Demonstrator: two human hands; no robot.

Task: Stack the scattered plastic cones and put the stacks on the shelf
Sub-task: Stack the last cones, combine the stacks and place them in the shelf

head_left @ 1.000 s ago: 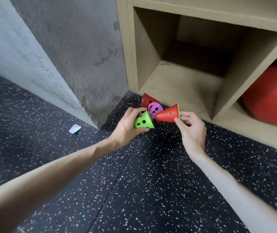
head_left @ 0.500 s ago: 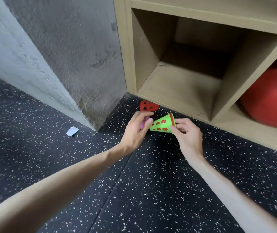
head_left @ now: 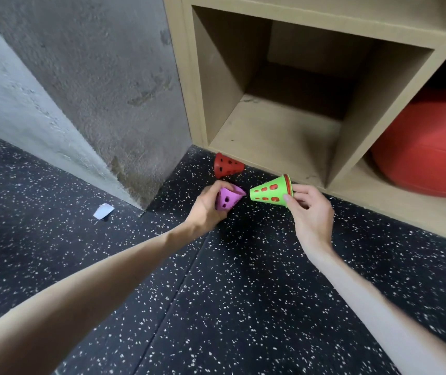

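Purple cone (head_left: 228, 198) now in left grip (head_left: 207, 209); right grip (head_left: 309, 209) grasping green-on-red stack (head_left: 270, 191); speckled black floor (head_left: 243, 307), wooden shelf (head_left: 276, 136).

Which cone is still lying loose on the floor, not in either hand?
The red cone, on its side on the floor by the shelf edge. The purple cone is in the left hand; the green-over-red stack is in the right hand.

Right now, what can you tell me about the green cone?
The green cone looks like thin bright plastic, punched with slots through which red shows; a red rim peeks out at its wide end, so a red cone seems nested inside. It is held off the floor on its side, narrow end pointing left toward the purple cone. The right hand pinches its wide rim.
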